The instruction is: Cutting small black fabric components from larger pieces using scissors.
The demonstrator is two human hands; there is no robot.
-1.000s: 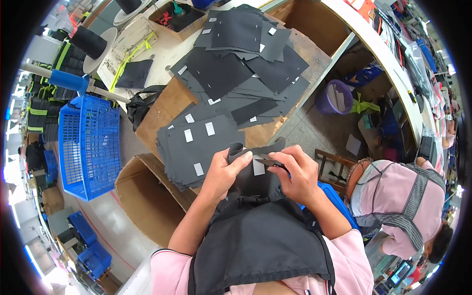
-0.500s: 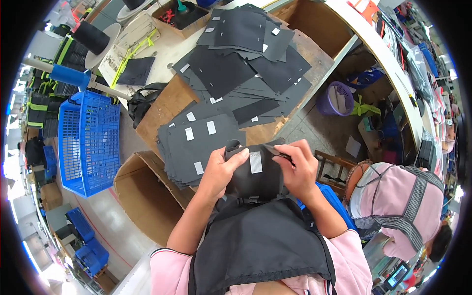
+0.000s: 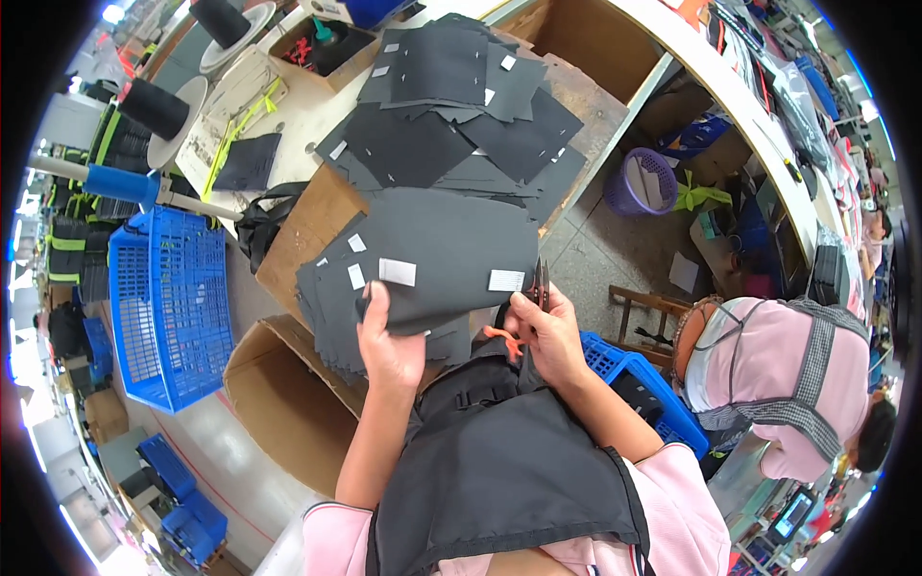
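A dark grey fabric panel (image 3: 451, 240) with two white rectangular patches is spread out between my hands. My left hand (image 3: 392, 350) grips its near left edge, thumb on top by one patch and fingers hidden beneath. With my right hand (image 3: 545, 331) I pinch the near right corner beside the other patch. That same hand also holds a small pair of scissors (image 3: 544, 276), dark blades pointing away from me and orange handles below the palm. Under the panel lies a stack of similar grey panels (image 3: 331, 307), some with white patches.
More dark panels (image 3: 437, 67) are piled farther back on the wooden board. An open cardboard box (image 3: 279, 403) stands at left, past it a blue basket (image 3: 168, 307). To the right are a purple bin (image 3: 639, 182), another blue crate (image 3: 672, 408) and a seated person (image 3: 778, 374) in pink.
The panel, earlier folded close to my body, is now opened out flat and farther forward. My left hand has shifted left and lower. The scissors have turned, so their orange handles show.
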